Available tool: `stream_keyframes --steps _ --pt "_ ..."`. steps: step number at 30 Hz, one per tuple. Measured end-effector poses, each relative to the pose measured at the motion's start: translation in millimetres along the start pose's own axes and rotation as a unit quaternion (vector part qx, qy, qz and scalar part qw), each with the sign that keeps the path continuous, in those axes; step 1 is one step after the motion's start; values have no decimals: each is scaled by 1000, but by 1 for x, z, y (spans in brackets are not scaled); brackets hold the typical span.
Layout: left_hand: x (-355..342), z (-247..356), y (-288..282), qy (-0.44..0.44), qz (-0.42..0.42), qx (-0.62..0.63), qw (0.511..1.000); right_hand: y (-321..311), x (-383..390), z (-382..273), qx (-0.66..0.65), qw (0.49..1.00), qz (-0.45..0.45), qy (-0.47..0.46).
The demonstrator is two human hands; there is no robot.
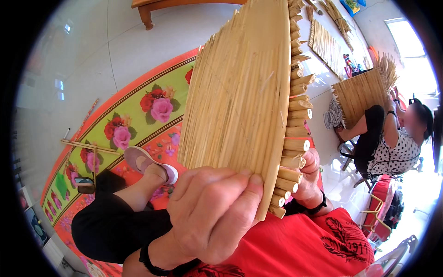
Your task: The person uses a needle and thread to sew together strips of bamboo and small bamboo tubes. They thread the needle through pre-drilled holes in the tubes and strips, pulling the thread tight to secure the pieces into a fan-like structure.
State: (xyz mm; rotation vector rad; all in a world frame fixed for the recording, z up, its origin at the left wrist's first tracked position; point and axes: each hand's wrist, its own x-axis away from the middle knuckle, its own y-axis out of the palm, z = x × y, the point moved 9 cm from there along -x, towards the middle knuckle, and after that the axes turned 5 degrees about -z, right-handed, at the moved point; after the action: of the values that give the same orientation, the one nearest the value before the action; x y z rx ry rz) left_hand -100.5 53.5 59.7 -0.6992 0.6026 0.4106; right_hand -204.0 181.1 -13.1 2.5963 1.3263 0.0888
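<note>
A stiff mat of straw-coloured reed stalks point(230, 92) rises upright from my lap. A smooth pale slat point(277, 147) runs along its right edge, and cut reed ends point(300, 113) stick out beyond that slat, with a bit of red string among them. My left hand point(210, 212) is closed on the mat's near lower edge, its thumb and a fingertip pressed beside the slat. Behind the lowest reed ends, my right hand point(310, 177) is closed round the mat's edge; part of its fingers is hidden.
A floral rug point(159, 104) lies under my foot, with thin sticks point(90, 145) at left. A wooden table point(152, 9) stands ahead. At right a seated person point(392, 143) holds another reed mat point(362, 94); a further mat point(325, 48) lies on the floor.
</note>
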Motion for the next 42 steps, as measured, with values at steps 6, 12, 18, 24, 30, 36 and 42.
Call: stream_keyframes --steps 6,12,18,24,30,36,42 --pt "0 -4 -5 -32 26 -34 999 12 -16 -18 174 983 -54 -12" --pt "-10 0 -16 -75 -44 -160 983 42 -30 -33 306 944 -98 -77" --pt "-16 -14 -49 -77 14 -277 958 31 -10 -20 258 953 -150 -40" --pt "-11 -49 -81 -174 56 -180 967 83 8 -85 124 911 -267 -288" --pt "-15 -36 -65 -122 32 -202 971 87 -3 -106 82 889 -338 -296" --pt "-7 -45 -78 -151 56 -197 967 76 -1 -84 24 890 -415 -189" --pt "-5 -52 -91 -158 59 -192 967 53 -33 -9 61 979 -172 -94"
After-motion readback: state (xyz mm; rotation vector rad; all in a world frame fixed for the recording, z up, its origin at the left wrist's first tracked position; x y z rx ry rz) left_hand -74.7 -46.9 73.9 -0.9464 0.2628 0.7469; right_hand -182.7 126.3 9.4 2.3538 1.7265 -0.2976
